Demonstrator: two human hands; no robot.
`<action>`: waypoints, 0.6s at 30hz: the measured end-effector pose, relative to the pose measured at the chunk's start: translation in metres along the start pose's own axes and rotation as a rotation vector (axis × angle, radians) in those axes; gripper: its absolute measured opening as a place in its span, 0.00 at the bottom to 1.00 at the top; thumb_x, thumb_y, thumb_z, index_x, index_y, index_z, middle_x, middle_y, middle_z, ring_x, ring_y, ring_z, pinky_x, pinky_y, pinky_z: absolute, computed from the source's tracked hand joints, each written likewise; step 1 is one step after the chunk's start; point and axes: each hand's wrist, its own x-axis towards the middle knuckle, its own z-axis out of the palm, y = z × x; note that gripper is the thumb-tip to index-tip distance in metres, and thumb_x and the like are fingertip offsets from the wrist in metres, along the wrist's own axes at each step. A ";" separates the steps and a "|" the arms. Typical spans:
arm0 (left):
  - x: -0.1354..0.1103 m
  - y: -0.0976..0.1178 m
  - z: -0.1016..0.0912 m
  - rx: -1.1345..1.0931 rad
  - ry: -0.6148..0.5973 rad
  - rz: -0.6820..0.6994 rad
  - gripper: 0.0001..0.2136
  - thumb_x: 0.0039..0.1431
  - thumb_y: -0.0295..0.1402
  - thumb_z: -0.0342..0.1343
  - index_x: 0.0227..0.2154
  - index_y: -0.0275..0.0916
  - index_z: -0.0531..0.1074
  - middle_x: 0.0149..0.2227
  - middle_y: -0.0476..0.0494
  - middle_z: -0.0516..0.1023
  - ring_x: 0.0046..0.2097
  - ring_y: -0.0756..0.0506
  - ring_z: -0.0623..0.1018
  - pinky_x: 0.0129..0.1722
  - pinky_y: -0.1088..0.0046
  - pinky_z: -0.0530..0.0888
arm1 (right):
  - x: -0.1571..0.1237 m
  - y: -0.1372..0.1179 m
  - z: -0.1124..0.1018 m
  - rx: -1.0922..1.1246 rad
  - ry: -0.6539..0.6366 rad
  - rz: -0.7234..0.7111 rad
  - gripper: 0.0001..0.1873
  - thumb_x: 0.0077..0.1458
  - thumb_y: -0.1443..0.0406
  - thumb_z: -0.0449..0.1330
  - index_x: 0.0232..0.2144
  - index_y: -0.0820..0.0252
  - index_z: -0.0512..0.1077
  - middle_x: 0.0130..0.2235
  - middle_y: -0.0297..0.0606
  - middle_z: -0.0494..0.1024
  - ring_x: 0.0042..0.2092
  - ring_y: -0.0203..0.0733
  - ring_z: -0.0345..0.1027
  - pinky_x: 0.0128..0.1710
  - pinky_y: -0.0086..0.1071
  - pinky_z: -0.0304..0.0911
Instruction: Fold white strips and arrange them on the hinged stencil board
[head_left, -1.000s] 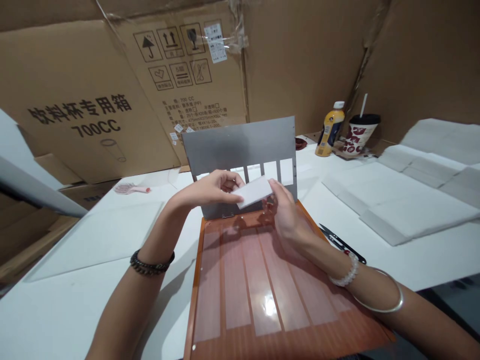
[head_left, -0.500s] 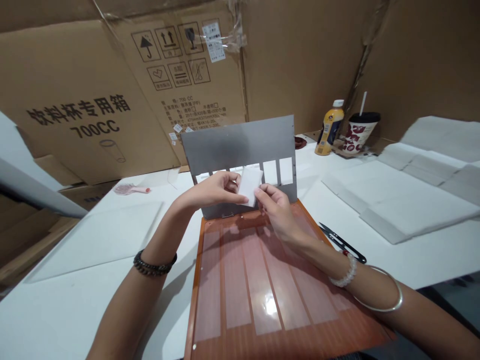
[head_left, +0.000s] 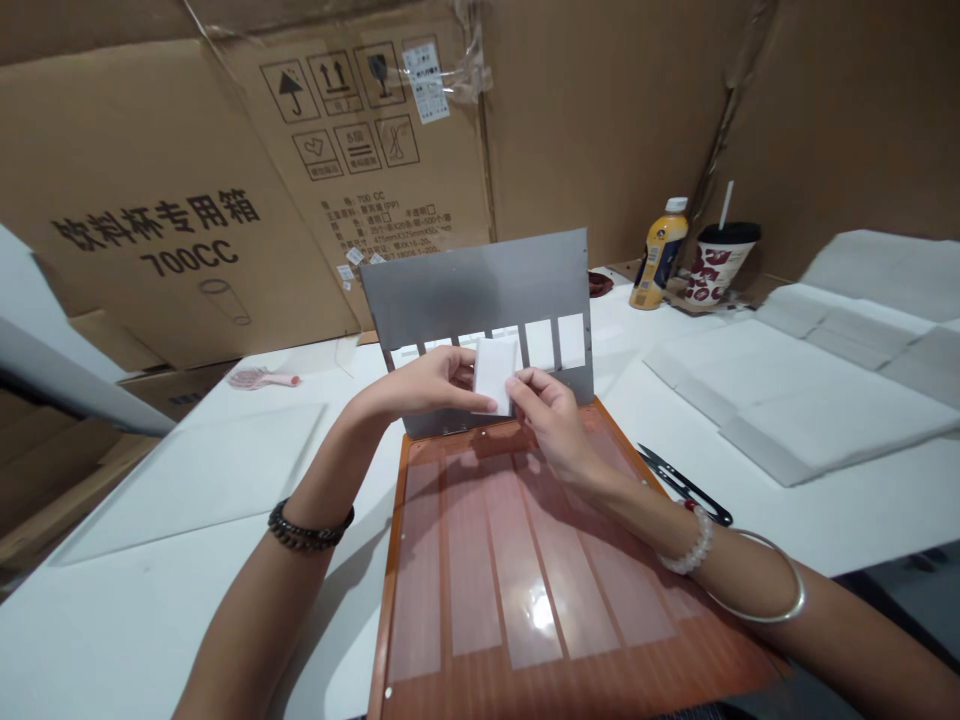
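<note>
Between my two hands is a small white rectangular piece point(head_left: 495, 372), thick like a stack of cards or a flat pad; I cannot tell which. My left hand point(head_left: 442, 380) grips its left side, thumb along the lower edge. At its lower right, my right hand point(head_left: 551, 408) pinches it between thumb and fingers. Below the hands lies an orange board point(head_left: 405, 560) with several long translucent strips point(head_left: 474, 580). A grey metal plate point(head_left: 480, 285) with a row of rectangular cutouts stands up at the board's far edge, partly hidden by my hands.
Black thread snips point(head_left: 686, 487) lie right of the board. White foam sheets point(head_left: 840, 385) cover the right side; a clear sheet point(head_left: 202, 480) and a hairbrush point(head_left: 262, 378) are at left. A yellow bottle point(head_left: 660, 255) and a lidded cup point(head_left: 721, 265) stand before cardboard boxes point(head_left: 615, 120).
The white piece has turned slightly and now stands more upright, facing me more squarely. Both hands keep their hold and have hardly moved.
</note>
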 end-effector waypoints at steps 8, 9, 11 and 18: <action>-0.001 -0.003 -0.002 0.029 0.006 0.003 0.13 0.47 0.30 0.65 0.37 0.35 0.75 0.39 0.43 0.80 0.38 0.48 0.77 0.37 0.75 0.72 | -0.001 -0.001 0.000 -0.005 0.001 0.006 0.15 0.52 0.55 0.60 0.23 0.57 0.64 0.23 0.28 0.59 0.25 0.33 0.48 0.25 0.30 0.49; 0.000 -0.003 -0.002 0.032 0.010 0.001 0.13 0.47 0.30 0.65 0.37 0.35 0.74 0.39 0.43 0.80 0.38 0.48 0.77 0.38 0.75 0.72 | -0.001 -0.001 0.000 -0.006 -0.001 0.011 0.15 0.51 0.54 0.60 0.23 0.56 0.63 0.23 0.28 0.59 0.25 0.32 0.49 0.25 0.30 0.49; 0.000 -0.003 -0.001 0.041 0.022 -0.001 0.13 0.46 0.30 0.65 0.37 0.35 0.74 0.37 0.44 0.80 0.37 0.49 0.77 0.38 0.75 0.72 | -0.003 -0.001 0.001 -0.011 -0.007 0.019 0.15 0.51 0.54 0.60 0.23 0.56 0.64 0.23 0.28 0.59 0.24 0.32 0.49 0.24 0.29 0.49; -0.005 0.008 -0.004 0.107 0.165 0.033 0.11 0.47 0.35 0.66 0.30 0.36 0.71 0.30 0.49 0.77 0.33 0.50 0.75 0.34 0.76 0.71 | 0.014 -0.019 -0.007 -0.068 0.057 -0.059 0.15 0.50 0.53 0.59 0.25 0.57 0.63 0.25 0.29 0.63 0.25 0.32 0.56 0.25 0.29 0.56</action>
